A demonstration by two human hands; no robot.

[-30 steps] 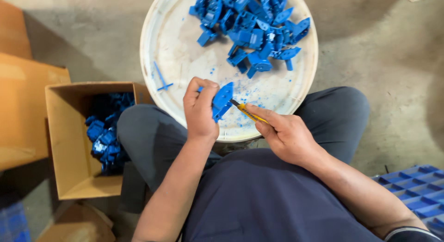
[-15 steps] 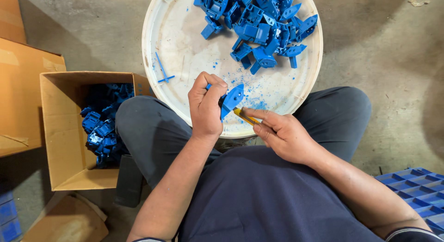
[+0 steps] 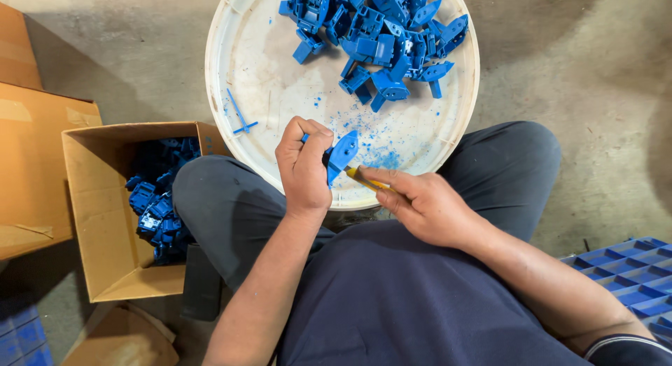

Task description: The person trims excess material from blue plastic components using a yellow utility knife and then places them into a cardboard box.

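Centre frame, over the white tray [image 3: 245, 51]: my left hand [image 3: 302, 171] has its grip closed around a blue plastic part [image 3: 342, 155]; right hand [image 3: 420, 201] pinches a yellow-handled knife [image 3: 364, 180]. Part looks light, rigid; best held by its body.

The person's left hand [image 3: 303, 163] is curling into a closed grip, fingers folded inward, forearm bare. The right hand [image 3: 420, 203] is pinching shut, index finger extended, both wrists nearly meeting above the lap.
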